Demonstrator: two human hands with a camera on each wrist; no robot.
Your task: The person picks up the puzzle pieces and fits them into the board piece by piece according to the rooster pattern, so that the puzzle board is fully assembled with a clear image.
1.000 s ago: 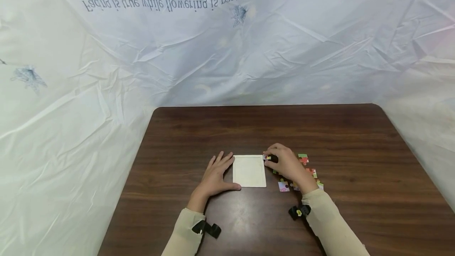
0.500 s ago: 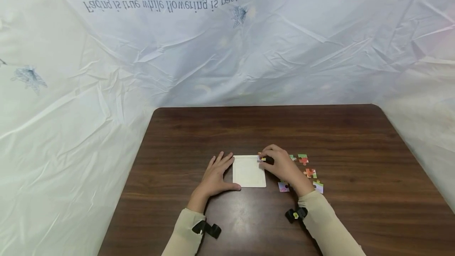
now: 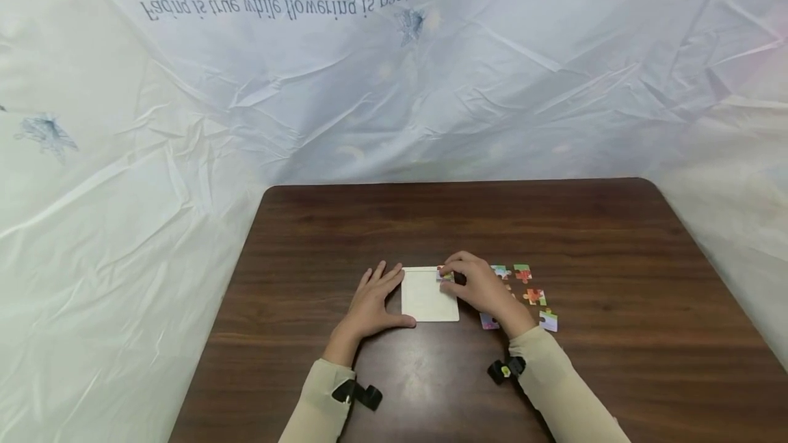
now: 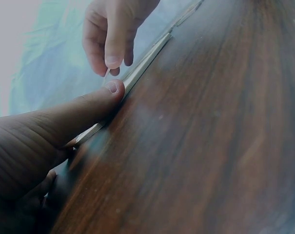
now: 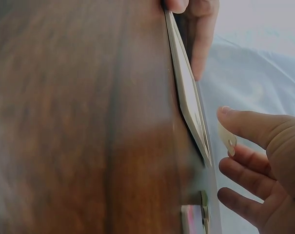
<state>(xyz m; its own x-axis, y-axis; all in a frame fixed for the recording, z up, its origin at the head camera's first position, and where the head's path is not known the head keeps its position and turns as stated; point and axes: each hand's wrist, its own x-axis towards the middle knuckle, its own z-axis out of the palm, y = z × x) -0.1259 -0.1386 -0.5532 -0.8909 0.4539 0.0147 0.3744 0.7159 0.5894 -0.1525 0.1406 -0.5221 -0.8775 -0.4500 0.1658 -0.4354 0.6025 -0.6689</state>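
A square, cream-coloured puzzle tray point(image 3: 425, 299) with a raised border lies on the table. My left hand point(image 3: 372, 306) is spread along its left side, fingertips at the far left corner and thumb on the near left corner. In the left wrist view the thumb point(image 4: 101, 100) rests on the tray's edge. My right hand point(image 3: 480, 286) pinches a small, colourful jigsaw piece point(image 3: 443, 275) over the tray's far right part. From the right wrist view this piece point(image 5: 226, 139) sits between thumb and index finger, tilted and raised above the tray, its pale back showing.
Several loose jigsaw pieces point(image 3: 534, 297) lie on the dark wooden table point(image 3: 591, 245) to the right of the tray, some partly hidden by my right hand and wrist. A pale printed sheet point(image 3: 431, 101) hangs behind the table's far edge.
My right hand has moved left, carrying the jigsaw piece from the tray's right edge to over its far right part. My left hand has stayed at the tray's left side.
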